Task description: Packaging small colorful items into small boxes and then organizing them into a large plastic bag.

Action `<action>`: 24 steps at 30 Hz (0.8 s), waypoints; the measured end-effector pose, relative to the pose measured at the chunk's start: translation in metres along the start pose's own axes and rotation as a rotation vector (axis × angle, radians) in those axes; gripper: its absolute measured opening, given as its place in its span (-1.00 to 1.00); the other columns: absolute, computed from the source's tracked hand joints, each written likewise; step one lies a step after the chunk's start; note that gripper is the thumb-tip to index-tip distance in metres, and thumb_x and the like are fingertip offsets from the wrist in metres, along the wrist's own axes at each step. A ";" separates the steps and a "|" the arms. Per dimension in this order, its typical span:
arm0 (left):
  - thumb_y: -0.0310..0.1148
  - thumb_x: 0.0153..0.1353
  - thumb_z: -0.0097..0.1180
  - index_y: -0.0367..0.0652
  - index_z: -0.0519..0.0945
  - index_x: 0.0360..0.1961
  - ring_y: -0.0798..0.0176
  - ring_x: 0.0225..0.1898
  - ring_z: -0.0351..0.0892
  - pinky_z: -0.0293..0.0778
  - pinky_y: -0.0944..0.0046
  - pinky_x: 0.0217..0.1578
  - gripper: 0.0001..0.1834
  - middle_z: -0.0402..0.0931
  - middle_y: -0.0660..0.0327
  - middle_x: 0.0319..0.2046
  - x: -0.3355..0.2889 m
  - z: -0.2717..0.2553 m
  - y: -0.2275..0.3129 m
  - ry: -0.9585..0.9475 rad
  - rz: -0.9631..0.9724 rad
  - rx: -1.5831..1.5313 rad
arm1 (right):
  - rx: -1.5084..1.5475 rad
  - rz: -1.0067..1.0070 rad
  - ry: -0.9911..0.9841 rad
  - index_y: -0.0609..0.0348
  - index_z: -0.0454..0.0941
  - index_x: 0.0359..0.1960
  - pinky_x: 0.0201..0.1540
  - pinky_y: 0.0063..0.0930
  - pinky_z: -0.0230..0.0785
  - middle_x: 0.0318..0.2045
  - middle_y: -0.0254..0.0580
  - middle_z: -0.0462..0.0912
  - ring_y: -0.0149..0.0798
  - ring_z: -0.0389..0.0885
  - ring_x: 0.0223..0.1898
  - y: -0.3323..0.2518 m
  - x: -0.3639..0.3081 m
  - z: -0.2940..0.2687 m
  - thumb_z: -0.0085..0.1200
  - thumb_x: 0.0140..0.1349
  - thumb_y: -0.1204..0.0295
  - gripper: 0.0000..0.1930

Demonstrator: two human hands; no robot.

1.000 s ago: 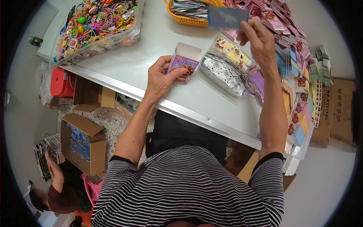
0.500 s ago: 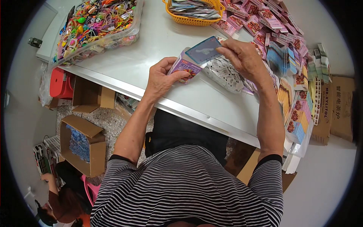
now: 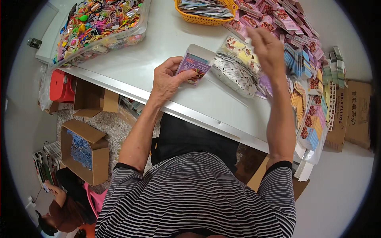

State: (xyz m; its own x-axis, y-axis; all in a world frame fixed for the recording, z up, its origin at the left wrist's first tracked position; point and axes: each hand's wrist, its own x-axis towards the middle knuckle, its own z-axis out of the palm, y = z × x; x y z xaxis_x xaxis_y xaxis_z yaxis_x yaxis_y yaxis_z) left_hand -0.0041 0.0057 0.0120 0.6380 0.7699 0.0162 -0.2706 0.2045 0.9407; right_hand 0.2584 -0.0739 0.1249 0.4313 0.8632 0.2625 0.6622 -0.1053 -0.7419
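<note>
My left hand point(image 3: 168, 77) is closed around a small purple printed carton point(image 3: 195, 68), its thumb across the front. The carton's top flap stands up and its mouth is open. A bluish card edge point(image 3: 194, 58) shows inside that mouth. Smeared by motion, my right hand point(image 3: 268, 49) hangs over the right side of the table; its fingers are too blurred to read, and I see no card in it. Below and left of that hand lies a clear bag of black-and-white printed pieces point(image 3: 235, 75), with yellowish printed sheets point(image 3: 239, 48) at its far end.
A clear bin of colourful small toys point(image 3: 104, 27) stands far left, beside a yellow basket of cards point(image 3: 204, 18). Pink cartons point(image 3: 274, 20) heap at far right; fanned blue cards point(image 3: 292, 61) lie nearer. Below left are cardboard boxes point(image 3: 85, 152), a red stool point(image 3: 60, 86) and another person point(image 3: 67, 210).
The blue card has gone from my right hand down into the carton. My right hand has let go and moved right and away. The left hand keeps its hold.
</note>
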 end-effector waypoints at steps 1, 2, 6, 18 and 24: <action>-0.56 0.20 0.37 -0.44 0.55 0.06 0.26 -0.19 0.74 0.70 0.28 -0.12 -0.58 0.73 0.00 -0.16 0.001 0.000 0.000 0.008 0.002 0.005 | -0.004 0.001 0.000 0.15 0.72 -0.10 -0.35 -0.47 0.40 -0.46 -0.34 0.65 -0.44 0.50 -0.45 0.010 0.003 -0.010 0.19 0.39 0.20 -0.72; -0.56 0.20 0.37 -0.44 0.54 0.06 0.27 -0.18 0.74 0.70 0.28 -0.12 -0.58 0.73 0.00 -0.16 0.001 -0.001 -0.001 0.016 0.004 0.010 | -0.022 0.033 -0.049 0.17 0.70 -0.05 -0.32 -0.49 0.40 -0.41 -0.35 0.66 -0.45 0.52 -0.41 0.020 0.006 -0.018 0.17 0.40 0.23 -0.71; -0.56 0.20 0.36 -0.44 0.54 0.06 0.28 -0.18 0.74 0.70 0.29 -0.12 -0.58 0.73 0.00 -0.15 0.001 0.001 0.000 0.025 -0.010 0.011 | -0.267 -0.051 -0.282 0.20 0.64 0.09 -0.19 -0.42 0.46 -0.26 -0.15 0.69 -0.31 0.59 -0.28 0.062 -0.003 -0.037 0.15 0.35 0.36 -0.68; -0.54 0.21 0.36 -0.43 0.54 0.07 0.31 -0.19 0.73 0.68 0.31 -0.13 -0.58 0.73 0.02 -0.16 0.001 0.002 -0.002 0.021 -0.002 0.062 | -0.726 0.020 -0.400 0.28 0.68 -0.13 -0.05 -0.05 0.50 -0.24 0.18 0.71 0.17 0.68 -0.18 0.091 0.015 0.001 0.06 0.26 0.28 -0.67; -0.53 0.20 0.38 -0.44 0.54 0.06 0.32 -0.20 0.73 0.68 0.32 -0.15 -0.57 0.73 0.02 -0.17 0.002 0.002 -0.004 0.016 -0.016 0.042 | -0.745 -0.043 -0.318 0.30 0.67 -0.21 -0.12 0.00 0.49 -0.24 0.24 0.68 0.21 0.66 -0.19 0.098 0.012 -0.007 0.00 0.25 0.33 -0.70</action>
State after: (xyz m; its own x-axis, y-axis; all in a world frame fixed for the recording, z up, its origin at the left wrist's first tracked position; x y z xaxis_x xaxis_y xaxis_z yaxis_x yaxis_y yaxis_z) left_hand -0.0001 0.0055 0.0093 0.6303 0.7763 -0.0036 -0.2303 0.1915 0.9541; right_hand 0.3325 -0.0778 0.0599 0.2753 0.9613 0.0106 0.9568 -0.2729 -0.1001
